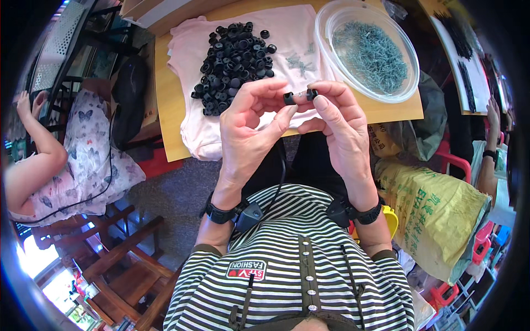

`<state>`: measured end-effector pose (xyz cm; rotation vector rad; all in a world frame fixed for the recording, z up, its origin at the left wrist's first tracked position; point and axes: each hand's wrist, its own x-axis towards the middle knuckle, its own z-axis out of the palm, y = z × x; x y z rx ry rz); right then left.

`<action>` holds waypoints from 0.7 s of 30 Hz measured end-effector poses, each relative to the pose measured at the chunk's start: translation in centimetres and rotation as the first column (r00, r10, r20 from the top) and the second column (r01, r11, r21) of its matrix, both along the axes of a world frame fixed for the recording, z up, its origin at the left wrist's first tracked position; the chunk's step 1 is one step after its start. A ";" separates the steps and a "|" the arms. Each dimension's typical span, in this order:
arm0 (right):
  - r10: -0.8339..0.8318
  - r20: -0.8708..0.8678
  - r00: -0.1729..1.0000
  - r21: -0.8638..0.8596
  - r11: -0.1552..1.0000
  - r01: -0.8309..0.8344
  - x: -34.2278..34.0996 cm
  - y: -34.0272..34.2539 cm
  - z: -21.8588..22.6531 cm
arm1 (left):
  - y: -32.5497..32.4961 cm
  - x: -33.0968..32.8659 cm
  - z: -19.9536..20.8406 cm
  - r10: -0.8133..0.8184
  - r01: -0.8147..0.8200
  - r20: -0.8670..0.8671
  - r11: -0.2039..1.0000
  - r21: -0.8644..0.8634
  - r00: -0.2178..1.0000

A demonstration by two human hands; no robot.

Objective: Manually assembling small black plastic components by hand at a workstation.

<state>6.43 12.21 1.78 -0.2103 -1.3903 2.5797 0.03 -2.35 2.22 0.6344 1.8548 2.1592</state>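
Close together over the table's near edge, both my hands pinch small black parts. A small black plastic part (289, 99) sits between the thumb and fingertips of my left hand (247, 124). Another black part (312, 94) is held the same way by my right hand (343, 122). Something thin and metallic bridges the gap between the two parts; its kind is too small to make out. Beyond my left hand a heap of black round plastic caps (234, 66) lies on a pale pink cloth (190, 49).
A clear round tub (413, 60) of small bluish-grey metal pieces (375, 58) stands at the right of the wooden table (406, 110). A yellow woven sack (430, 209) is at my right. Another person's arm (41, 138) shows at left, and a further person's hand (493, 118) at right.
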 end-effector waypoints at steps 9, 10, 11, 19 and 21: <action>0.089 -0.020 0.996 -0.245 0.965 -0.091 -0.1 0.6 -1.0 | -0.1 0.1 0.3 -0.045 0.046 -0.023 0.998 0.045 0.999; 0.100 -0.020 0.995 -0.278 0.955 -0.101 -0.1 0.6 -1.2 | -0.1 0.1 0.3 -0.039 0.040 -0.054 0.999 0.022 0.998; 0.097 -0.020 0.995 -0.276 0.956 -0.099 0.0 0.7 -1.3 | -0.1 0.0 0.2 -0.042 0.043 -0.054 0.999 0.023 0.998; 0.104 0.002 0.995 -0.291 0.952 -0.099 0.0 1.2 -1.2 | -0.2 0.0 0.2 -0.058 0.059 -0.021 0.998 0.027 0.998; 0.038 0.033 0.999 -0.212 0.977 -0.030 0.0 0.9 -0.6 | -0.2 -0.1 0.0 -0.083 0.076 0.072 0.992 0.100 0.994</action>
